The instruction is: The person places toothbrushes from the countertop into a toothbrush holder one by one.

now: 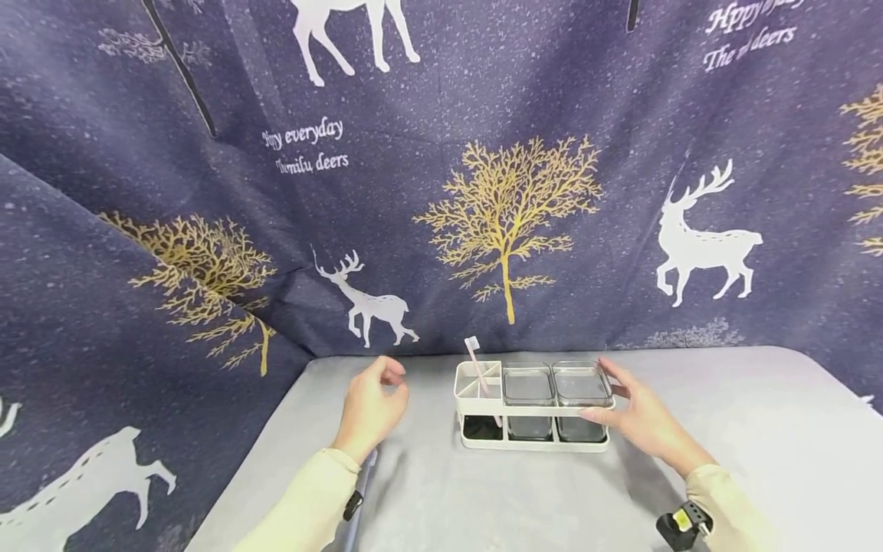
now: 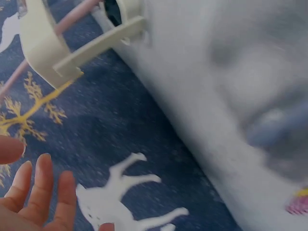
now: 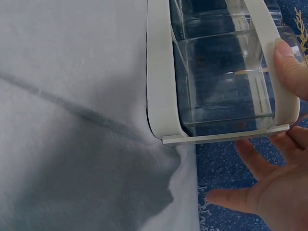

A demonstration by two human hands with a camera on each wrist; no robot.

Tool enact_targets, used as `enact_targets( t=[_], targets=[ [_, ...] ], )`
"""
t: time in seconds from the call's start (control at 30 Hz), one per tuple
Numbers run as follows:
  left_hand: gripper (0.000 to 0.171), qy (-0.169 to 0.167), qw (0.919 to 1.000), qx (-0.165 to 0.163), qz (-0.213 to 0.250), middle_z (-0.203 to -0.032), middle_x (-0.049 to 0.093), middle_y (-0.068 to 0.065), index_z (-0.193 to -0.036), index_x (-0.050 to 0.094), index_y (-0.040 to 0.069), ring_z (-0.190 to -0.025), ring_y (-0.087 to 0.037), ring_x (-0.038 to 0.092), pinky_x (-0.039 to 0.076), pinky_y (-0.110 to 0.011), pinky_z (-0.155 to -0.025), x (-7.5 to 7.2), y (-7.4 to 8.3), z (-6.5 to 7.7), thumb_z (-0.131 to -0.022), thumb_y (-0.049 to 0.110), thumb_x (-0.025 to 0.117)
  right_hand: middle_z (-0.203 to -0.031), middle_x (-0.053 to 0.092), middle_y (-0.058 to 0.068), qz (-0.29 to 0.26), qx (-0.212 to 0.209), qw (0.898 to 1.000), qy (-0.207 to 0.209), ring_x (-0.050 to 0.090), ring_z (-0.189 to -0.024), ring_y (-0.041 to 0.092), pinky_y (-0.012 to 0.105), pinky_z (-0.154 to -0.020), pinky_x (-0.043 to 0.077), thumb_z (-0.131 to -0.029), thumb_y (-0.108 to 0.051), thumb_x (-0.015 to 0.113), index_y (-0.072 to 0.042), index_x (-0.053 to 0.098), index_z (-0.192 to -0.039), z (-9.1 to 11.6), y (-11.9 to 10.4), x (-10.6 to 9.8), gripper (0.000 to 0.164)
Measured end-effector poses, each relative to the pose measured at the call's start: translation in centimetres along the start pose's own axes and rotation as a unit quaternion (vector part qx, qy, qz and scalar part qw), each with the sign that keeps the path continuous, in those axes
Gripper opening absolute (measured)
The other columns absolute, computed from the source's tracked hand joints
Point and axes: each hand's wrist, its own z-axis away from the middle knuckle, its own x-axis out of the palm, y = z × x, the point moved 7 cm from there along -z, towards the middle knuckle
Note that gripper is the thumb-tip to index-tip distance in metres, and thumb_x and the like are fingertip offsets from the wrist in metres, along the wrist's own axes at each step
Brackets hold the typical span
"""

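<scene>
A cream toothbrush holder [image 1: 552,412] stands on the table near its back edge. Two clear square cups, the left one [image 1: 528,387] and the right one [image 1: 582,383], sit in it side by side. A pink toothbrush [image 1: 476,360] leans in the divided compartment on the left, head up. My right hand [image 1: 638,414] grips the holder's right end, thumb [image 3: 291,67] on the front of the upper rim and fingers around the far side. Left of the holder, my left hand [image 1: 372,406] hovers with nothing in it, fingers [image 2: 43,178] relaxed and apart.
A long blue stick-like thing [image 1: 362,491] lies on the grey table [image 1: 441,498], partly under my left forearm. In the left wrist view a blurred pink and yellow piece [image 2: 299,202] shows at the edge. A dark blue deer-print cloth [image 1: 552,100] hangs behind the table.
</scene>
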Motion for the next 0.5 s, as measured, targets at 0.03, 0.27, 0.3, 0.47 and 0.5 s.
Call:
enact_targets(
  t=[0.03, 0.27, 0.3, 0.47, 0.5],
  targets=[
    [0.018, -0.003, 1.0000, -0.004, -0.007, -0.079, 0.066, 0.005, -0.090, 0.066, 0.015, -0.082, -0.021, 0.065, 0.048, -0.043, -0.075, -0.2, -0.5, 0.3, -0.075, 0.006, 0.069, -0.153, 0.027, 0.031, -0.002, 0.003, 1.000, -0.001, 0.042, -0.125, 0.058, 0.065, -0.096, 0.040, -0.083, -0.036, 0.079, 0.005, 0.020, -0.154, 0.0, 0.1, 0.0, 0.101],
    [0.015, -0.062, 0.9949, -0.046, -0.064, -0.074, 0.060, 0.008, -0.087, 0.067, 0.013, -0.072, -0.016, 0.058, 0.047, -0.038, -0.068, -1.1, -3.7, 2.7, -0.075, 0.005, 0.067, -0.155, 0.024, 0.030, -0.012, 0.011, 1.000, -0.008, 0.045, -0.121, 0.059, 0.062, -0.094, 0.045, -0.084, -0.035, 0.079, 0.002, 0.018, -0.155, -0.1, 0.4, 0.3, 0.101],
    [0.014, -0.075, 0.9934, -0.049, -0.072, -0.073, 0.060, 0.008, -0.087, 0.067, 0.013, -0.070, -0.014, 0.057, 0.046, -0.037, -0.065, -1.2, -4.1, 3.1, -0.075, 0.004, 0.067, -0.155, 0.024, 0.030, -0.012, 0.012, 1.000, -0.008, 0.045, -0.121, 0.059, 0.062, -0.094, 0.045, -0.084, -0.036, 0.079, 0.002, 0.018, -0.155, -0.1, 0.5, 0.3, 0.101],
    [0.016, -0.129, 0.9860, -0.067, -0.082, -0.071, 0.058, 0.009, -0.087, 0.065, 0.011, -0.063, -0.010, 0.052, 0.044, -0.033, -0.057, -1.1, -6.0, 5.1, -0.074, 0.001, 0.069, -0.156, 0.023, 0.029, -0.012, 0.017, 1.000, -0.009, 0.044, -0.123, 0.059, 0.064, -0.094, 0.043, -0.084, -0.037, 0.078, 0.000, 0.017, -0.156, 0.0, 0.5, 0.3, 0.101],
    [0.017, -0.137, 0.9848, -0.070, -0.081, -0.071, 0.059, 0.008, -0.088, 0.065, 0.011, -0.062, -0.010, 0.052, 0.044, -0.033, -0.057, -1.0, -6.3, 5.4, -0.074, 0.001, 0.069, -0.156, 0.022, 0.030, -0.012, 0.016, 1.000, -0.009, 0.044, -0.123, 0.059, 0.064, -0.094, 0.043, -0.084, -0.037, 0.078, 0.000, 0.017, -0.156, 0.0, 0.4, 0.3, 0.101]
  ],
)
